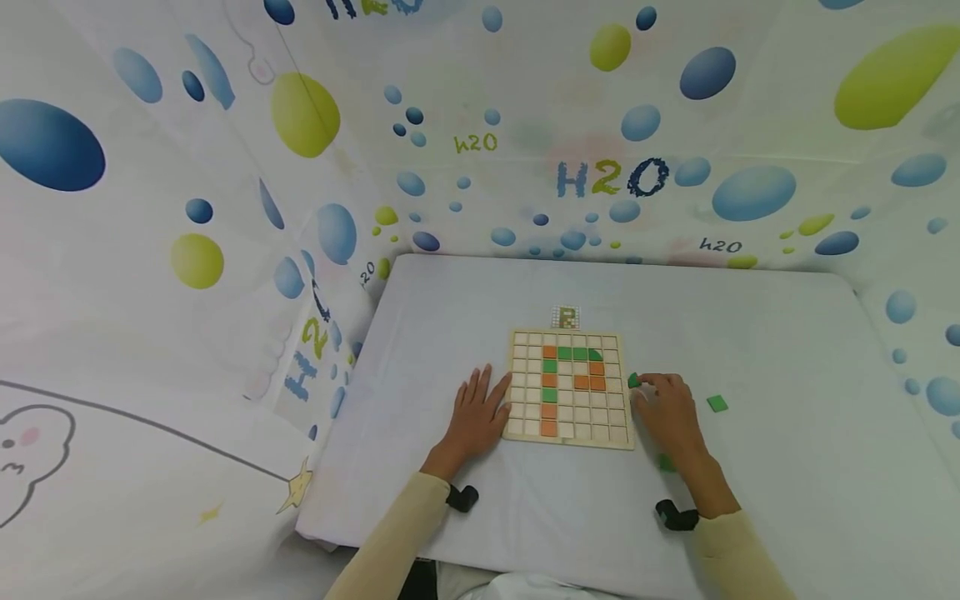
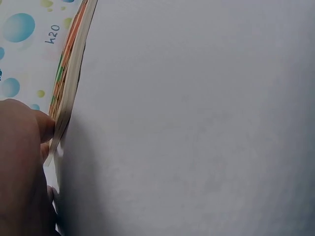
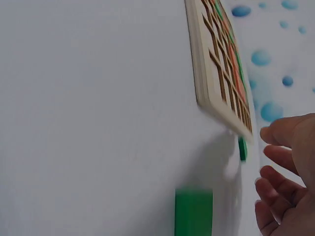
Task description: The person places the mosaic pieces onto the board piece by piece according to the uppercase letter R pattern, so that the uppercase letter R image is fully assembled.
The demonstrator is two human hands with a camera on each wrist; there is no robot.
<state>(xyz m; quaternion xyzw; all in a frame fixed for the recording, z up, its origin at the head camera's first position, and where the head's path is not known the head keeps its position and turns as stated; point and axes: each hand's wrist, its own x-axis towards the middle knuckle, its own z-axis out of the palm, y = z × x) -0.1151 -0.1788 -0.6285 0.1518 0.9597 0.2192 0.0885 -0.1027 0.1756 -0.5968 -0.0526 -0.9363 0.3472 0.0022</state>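
Note:
A square wooden grid board lies on the table with orange and green tiles forming a letter P shape. My left hand rests beside its left edge, fingers spread, fingertips right at the frame. In the left wrist view, a thumb meets the board's side. Off the board's right edge, my right hand has its fingertips at a small green tile. The right wrist view shows the right fingers loosely bent and apart, with that green tile beside the board.
One green square tile lies right of my right hand, another below it, near the wrist. A small printed pattern card sits behind the board. Patterned cloth hangs behind the white table.

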